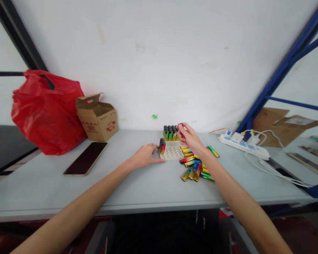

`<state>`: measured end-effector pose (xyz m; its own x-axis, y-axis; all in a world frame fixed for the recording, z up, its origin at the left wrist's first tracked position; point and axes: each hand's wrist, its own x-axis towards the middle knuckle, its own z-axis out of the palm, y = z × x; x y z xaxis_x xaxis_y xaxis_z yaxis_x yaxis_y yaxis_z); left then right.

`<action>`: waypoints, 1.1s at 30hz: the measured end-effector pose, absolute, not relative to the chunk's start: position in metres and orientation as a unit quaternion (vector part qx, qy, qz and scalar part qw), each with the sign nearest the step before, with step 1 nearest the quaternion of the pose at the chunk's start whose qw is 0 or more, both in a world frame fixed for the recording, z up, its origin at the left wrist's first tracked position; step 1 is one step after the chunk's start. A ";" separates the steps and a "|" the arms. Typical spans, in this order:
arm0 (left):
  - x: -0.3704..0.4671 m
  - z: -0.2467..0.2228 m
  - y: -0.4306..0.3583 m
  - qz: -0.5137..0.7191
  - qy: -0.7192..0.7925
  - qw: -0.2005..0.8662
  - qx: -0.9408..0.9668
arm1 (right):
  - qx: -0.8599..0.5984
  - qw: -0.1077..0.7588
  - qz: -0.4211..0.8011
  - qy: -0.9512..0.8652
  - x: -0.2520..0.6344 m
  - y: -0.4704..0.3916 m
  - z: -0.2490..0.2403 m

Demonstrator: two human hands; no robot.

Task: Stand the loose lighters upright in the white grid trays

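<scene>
A pale tray [172, 153] with rows of small holes lies on the table, with several lighters [162, 146] upright in its left end. My left hand [146, 155] curves around that end, thumb at the front corner and fingers beside the standing lighters. Behind it is a block of upright lighters [170, 133] with black tops and green-gold bodies. My right hand [188, 138] is raised in a pinch at the block's right side. A small red end of what looks like a lighter [182, 125] shows at its fingertips; the rest is hidden. Loose shiny lighters [193, 171] lie in a heap below my right forearm.
A phone [86, 158] lies at left, before an open cardboard box [98, 118] and a red plastic bag [49, 111]. On the right is a white power strip [243, 146] with plugs and trailing cables. A blue metal frame [281, 70] stands beyond it.
</scene>
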<state>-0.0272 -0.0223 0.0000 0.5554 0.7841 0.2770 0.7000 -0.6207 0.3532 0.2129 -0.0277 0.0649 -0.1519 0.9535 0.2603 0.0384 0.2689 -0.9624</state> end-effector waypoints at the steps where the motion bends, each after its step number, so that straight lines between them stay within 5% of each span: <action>1: -0.027 0.000 -0.023 0.205 0.421 0.101 0.878 | -0.414 0.501 0.438 -0.621 0.205 -0.027 0.058; 11: -0.026 0.000 -0.022 0.202 0.423 0.102 0.877 | -0.497 0.472 0.234 -0.689 0.195 -0.037 0.017; 33: -0.027 0.002 -0.023 0.199 0.425 0.097 0.878 | -0.471 0.460 0.210 -0.723 0.201 -0.045 0.021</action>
